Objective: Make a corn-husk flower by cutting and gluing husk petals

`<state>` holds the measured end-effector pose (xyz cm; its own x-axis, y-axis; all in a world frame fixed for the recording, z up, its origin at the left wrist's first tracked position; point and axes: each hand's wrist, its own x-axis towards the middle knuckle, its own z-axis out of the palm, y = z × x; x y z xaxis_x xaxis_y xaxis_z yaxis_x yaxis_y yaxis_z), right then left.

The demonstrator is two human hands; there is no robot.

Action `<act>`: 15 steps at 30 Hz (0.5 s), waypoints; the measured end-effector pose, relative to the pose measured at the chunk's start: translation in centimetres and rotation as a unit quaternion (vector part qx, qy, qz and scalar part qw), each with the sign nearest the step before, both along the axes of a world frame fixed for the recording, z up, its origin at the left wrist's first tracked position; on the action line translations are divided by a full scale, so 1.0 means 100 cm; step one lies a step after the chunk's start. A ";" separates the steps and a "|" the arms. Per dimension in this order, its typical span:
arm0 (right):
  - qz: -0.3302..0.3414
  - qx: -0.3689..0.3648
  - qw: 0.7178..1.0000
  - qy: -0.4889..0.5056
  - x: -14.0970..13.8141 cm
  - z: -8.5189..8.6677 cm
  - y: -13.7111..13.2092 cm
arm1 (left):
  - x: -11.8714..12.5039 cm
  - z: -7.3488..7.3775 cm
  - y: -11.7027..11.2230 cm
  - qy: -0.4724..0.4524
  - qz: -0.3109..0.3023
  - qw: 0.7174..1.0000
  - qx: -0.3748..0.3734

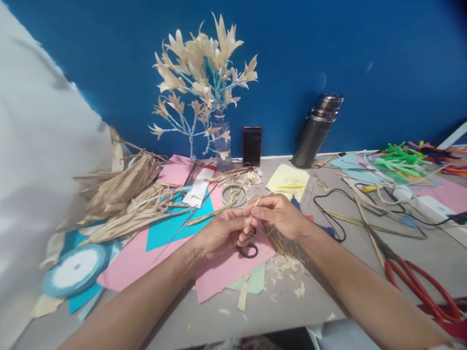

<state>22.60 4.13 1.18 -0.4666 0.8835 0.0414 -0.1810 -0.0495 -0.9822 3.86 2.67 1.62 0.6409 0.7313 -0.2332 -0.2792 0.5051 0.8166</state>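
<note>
- Cream-coloured, the thin strip stood at the meeting point of your two hands, above the table; material not certain.
- Long axis: close to upright in the view, upper end leaning slightly right, running across the line of your fingertips.
- Your right hand pinched it between thumb and fingers; your left hand gripped it lower, fingertips bunched. Neither was nearer: both touched it. Lower end hidden by fingers.
- Beneath your left fingers: dark-handled scissors, blades out of sight, on pink paper.
- Just beside the paper, below your right wrist: pale shavings.
- Farther left: dried husks and a blue ribbon spool.
- Farther right: red-handled scissors, well apart from your hands.
- Along the blue wall: pale flowers, an upright phone, a tilted dark flask.
</note>
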 end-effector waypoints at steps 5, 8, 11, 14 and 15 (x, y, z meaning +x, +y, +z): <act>-0.043 0.016 0.999 0.011 -0.006 0.001 -0.003 | -0.002 -0.005 0.002 0.041 0.005 0.999 0.022; -0.067 0.017 0.998 -0.004 -0.009 0.001 -0.006 | -0.001 -0.007 0.002 0.076 0.014 0.996 0.050; -0.098 0.019 0.995 -0.030 -0.011 0.000 -0.009 | 0.000 -0.007 0.002 0.100 0.024 0.991 0.082; -0.125 0.033 0.990 -0.051 -0.012 0.000 -0.009 | 0.001 -0.009 0.001 0.110 0.031 0.989 0.095; -0.124 0.032 0.990 -0.050 -0.012 0.000 -0.008 | 0.001 -0.011 0.001 0.110 0.034 0.989 0.092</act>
<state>21.44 3.31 1.18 -0.2395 0.9687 0.0659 -0.0814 0.0476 -0.9955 3.99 2.76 0.56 0.5379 0.8138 -0.2201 -0.1134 0.3286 0.9376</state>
